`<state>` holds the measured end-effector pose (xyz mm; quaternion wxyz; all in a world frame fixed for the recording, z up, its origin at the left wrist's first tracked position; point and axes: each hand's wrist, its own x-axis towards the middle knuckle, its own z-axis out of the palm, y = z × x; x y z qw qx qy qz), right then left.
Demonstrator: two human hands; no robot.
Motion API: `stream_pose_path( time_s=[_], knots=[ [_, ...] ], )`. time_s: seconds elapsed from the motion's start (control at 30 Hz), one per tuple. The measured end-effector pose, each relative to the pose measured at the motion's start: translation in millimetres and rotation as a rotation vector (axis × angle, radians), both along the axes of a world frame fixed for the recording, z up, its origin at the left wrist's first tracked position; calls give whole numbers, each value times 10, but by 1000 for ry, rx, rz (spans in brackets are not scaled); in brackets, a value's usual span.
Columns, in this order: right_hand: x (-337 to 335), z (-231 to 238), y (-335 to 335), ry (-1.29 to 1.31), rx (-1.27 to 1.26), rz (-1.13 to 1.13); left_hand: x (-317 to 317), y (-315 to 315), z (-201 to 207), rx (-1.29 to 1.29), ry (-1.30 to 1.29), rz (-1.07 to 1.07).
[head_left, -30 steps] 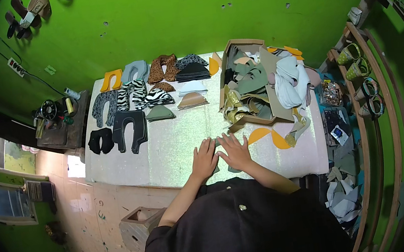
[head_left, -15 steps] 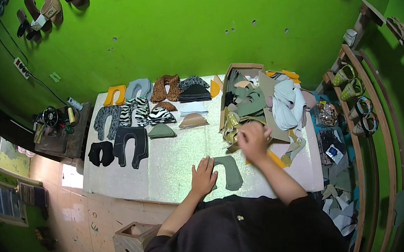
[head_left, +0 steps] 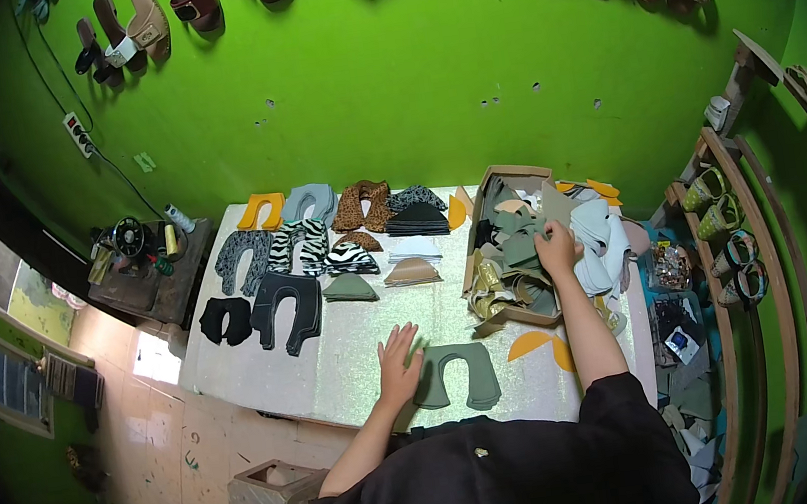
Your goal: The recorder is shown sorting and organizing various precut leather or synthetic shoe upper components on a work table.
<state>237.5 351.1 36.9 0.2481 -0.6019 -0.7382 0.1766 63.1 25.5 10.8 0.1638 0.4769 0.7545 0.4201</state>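
Note:
My left hand [head_left: 400,363] has its fingers spread at the left edge of a stack of green U-shaped pieces [head_left: 479,374] near the table's front. It holds nothing. My right hand [head_left: 559,249] reaches over the right side of an open cardboard box [head_left: 512,174] heaped with green, gold and beige scraps. Its fingers are bent together beside a green scrap [head_left: 522,247]; what they grip is partly hidden. Between the box and my right forearm lies an orange half-round piece [head_left: 528,344].
Stacks of cut pieces stand at the left and back, including dark U-shaped ones [head_left: 287,307], zebra-print ones [head_left: 299,249] and a green half-round stack [head_left: 350,288]. Pale cloth [head_left: 601,238] lies right of the box. A wooden rack with sandals [head_left: 718,215] stands at the right.
My right hand has moved from the box's front edge farther over its right side. My left hand has shifted off the green pieces to their left edge. The view has tilted upward.

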Motion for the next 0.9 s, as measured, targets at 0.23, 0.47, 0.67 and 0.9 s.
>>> stream_pose_path(
  time_s=[0.23, 0.47, 0.67, 0.9],
  knots=[
    [-110, 809, -190, 779, 147, 370, -4, 2, 198, 191, -36, 2],
    [-51, 1765, -1288, 444, -227, 999, 122, -14, 799, 379, -16, 64],
    [-87, 1438, -1919, 202, -176, 1353, 131, -156, 1146, 265, -88, -350],
    [12, 899, -2191, 460, -586, 934, -69, -456, 902, -87, -496, -380]
  ],
)
